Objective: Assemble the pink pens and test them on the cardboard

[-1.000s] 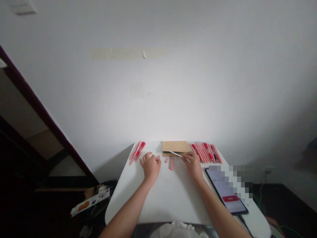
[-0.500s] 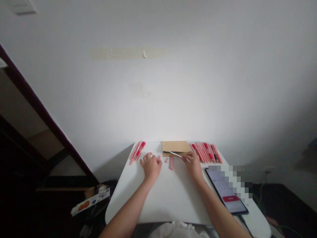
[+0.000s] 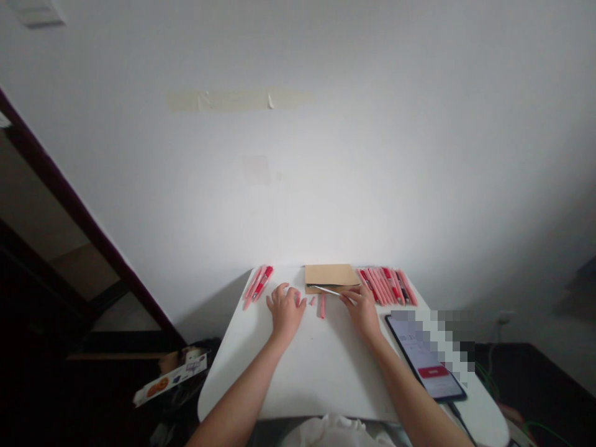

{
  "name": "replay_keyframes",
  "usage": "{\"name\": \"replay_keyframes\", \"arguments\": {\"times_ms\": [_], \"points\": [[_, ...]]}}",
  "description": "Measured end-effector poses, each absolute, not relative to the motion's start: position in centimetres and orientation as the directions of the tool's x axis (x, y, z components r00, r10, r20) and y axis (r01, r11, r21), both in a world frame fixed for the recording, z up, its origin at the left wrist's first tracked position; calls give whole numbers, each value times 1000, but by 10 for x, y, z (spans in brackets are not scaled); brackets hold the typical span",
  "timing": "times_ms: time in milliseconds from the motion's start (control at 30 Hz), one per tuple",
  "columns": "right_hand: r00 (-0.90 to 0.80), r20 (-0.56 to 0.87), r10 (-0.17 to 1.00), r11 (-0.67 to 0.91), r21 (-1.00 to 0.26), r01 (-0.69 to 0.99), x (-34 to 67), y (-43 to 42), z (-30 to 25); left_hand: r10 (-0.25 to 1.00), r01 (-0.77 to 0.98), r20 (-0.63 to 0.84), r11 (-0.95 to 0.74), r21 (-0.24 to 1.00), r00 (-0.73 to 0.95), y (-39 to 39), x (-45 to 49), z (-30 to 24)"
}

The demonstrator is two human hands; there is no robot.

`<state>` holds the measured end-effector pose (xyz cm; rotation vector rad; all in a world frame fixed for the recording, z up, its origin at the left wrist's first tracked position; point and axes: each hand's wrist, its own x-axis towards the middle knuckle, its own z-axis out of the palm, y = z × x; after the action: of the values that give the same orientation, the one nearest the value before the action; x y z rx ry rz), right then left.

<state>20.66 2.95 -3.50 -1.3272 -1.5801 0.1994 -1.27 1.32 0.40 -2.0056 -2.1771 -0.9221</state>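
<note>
My right hand [image 3: 364,313] pinches a thin white pen refill [image 3: 329,290] at one end. The refill points left, its tip over the front edge of a brown notebook [image 3: 330,274] whose cover is slightly lifted. My left hand [image 3: 285,313] rests on the table with its fingers spread. Beside its index finger and thumb lies a small pink piece [image 3: 298,297], partly hidden. Between both hands are a short pink pen barrel [image 3: 322,307] and a tiny pink cone-shaped part [image 3: 313,301], touched by neither.
Several pink and red pens [image 3: 386,287] lie in a row at the back right of the white table [image 3: 321,372]. A few more pens [image 3: 259,287] are at the back left. A phone [image 3: 426,360] with a cable lies on the right. The wall rises behind.
My left fingers have spread a little and moved slightly away from the small pink piece. The refill's tip has shifted slightly left and down; my right hand keeps its grip.
</note>
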Motion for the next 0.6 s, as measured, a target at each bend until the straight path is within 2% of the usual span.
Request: {"name": "replay_keyframes", "arguments": {"times_ms": [333,600], "points": [[70,526,847,356,-661,660,202,25,-28,879,855,471,-182,485,-80,14,-12,8],[44,525,850,368,-651,664,201,22,-24,878,844,471,-184,504,-90,13,-12,8]]}}
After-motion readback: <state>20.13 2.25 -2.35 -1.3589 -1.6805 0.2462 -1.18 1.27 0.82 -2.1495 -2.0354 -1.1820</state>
